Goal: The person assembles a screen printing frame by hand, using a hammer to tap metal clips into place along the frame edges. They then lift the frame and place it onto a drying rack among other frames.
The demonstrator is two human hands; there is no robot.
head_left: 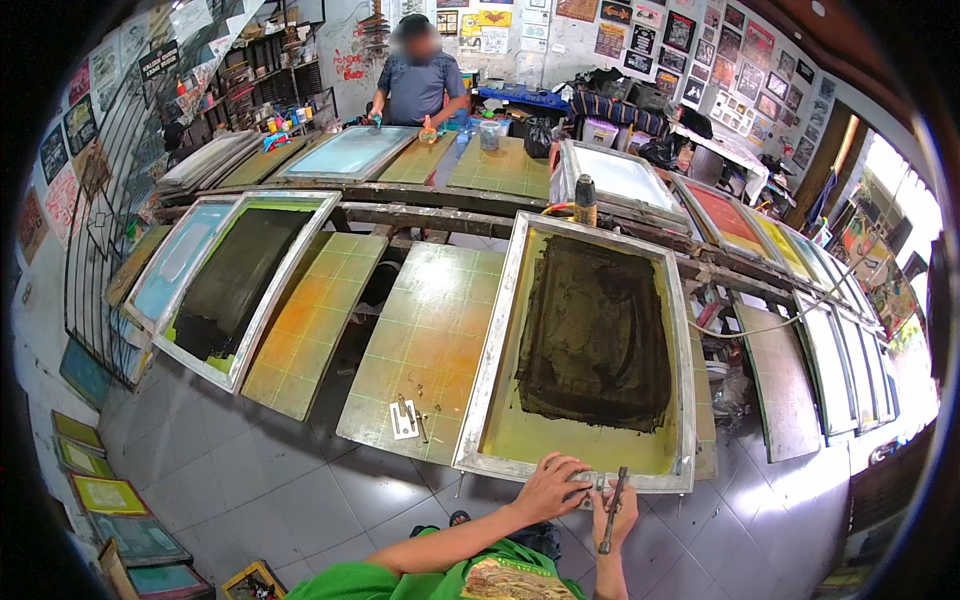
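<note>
In front of me lies a screen-printing frame (487,350) with a yellowish mesh and a large black ink patch (595,330). My left hand (550,488) is curled over the near edge of this frame, its fingertips at a small metal clamp (598,480). Just to the right, my right hand (617,515) is closed around a dark metal bar-shaped tool (614,510), tilted across the fist beside the clamp. Whether the tool touches the clamp I cannot tell. On the board (420,330) to the left lie a white plate (404,420) and loose bolts (422,428).
Another black-inked screen frame (300,290) and an orange-stained board (315,325) lie farther left. A dark bottle-shaped object (585,198) stands behind my frame. Across the tables, a person (420,85) handles a pale blue screen (355,152). A cable (770,328) hangs at right.
</note>
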